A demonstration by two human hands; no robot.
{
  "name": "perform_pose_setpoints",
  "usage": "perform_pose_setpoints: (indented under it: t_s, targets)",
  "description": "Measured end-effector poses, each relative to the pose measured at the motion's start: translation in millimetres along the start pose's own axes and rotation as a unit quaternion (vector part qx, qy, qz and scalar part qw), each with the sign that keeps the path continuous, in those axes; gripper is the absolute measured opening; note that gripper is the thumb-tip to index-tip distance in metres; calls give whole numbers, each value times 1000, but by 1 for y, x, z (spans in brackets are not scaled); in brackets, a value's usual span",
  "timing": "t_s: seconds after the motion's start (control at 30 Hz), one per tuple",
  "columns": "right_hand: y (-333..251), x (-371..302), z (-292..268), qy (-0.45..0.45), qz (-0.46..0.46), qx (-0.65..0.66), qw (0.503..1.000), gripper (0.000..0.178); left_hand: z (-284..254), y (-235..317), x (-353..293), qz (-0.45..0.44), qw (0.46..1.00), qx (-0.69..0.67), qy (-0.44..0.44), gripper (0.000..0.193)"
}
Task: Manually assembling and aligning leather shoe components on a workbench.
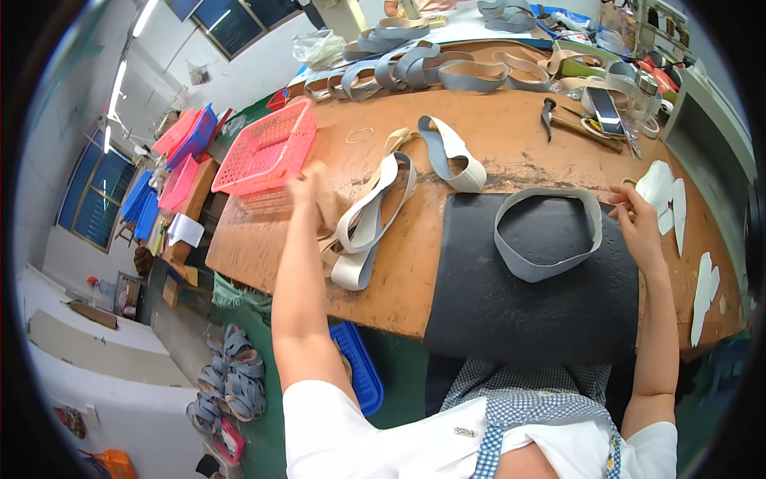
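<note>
My left hand (302,188) reaches out to the near right corner of a pink perforated basket (263,152). Motion smears its fingers, and a blurred beige shape (325,201) shows right beside it. Just to its right lies a pile of white and grey-blue straps (371,219), partly looped over each other. My right hand (636,219) hovers at the right edge of a black mat (487,295), fingers bent and apart, with nothing clear between them. On the mat stands a grey-blue strap loop (549,267), close to that hand but not touching it.
Another white and grey strap (463,164) curls behind the mat. Rows of strap loops (423,68) line the table's far edge. A hammer (574,124), a phone (604,110) and a glass jar (642,92) lie or stand at back right. White cut pieces (702,295) are at the right edge.
</note>
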State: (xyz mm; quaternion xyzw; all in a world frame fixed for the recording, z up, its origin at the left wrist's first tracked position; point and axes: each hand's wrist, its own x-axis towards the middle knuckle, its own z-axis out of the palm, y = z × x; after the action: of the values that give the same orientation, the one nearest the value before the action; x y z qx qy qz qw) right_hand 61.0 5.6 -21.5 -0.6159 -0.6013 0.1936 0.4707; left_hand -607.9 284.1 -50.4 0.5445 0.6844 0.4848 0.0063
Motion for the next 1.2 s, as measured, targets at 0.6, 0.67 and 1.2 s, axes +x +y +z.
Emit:
perform_pose_setpoints:
  t_s: [0.6, 0.67, 1.2]
  targets:
    - [-86, -24, 156, -309, 257, 519, 755, 41, -65, 252, -306, 328, 813, -316, -363, 19]
    - [-89, -31, 155, -297, 210, 411, 836, 35, -65, 230, -327, 282, 821, -331, -370, 23]
    - [-81, -48, 159, -262, 208, 381, 862, 43, -33, 260, -334, -48, 912, -318, -254, 9]
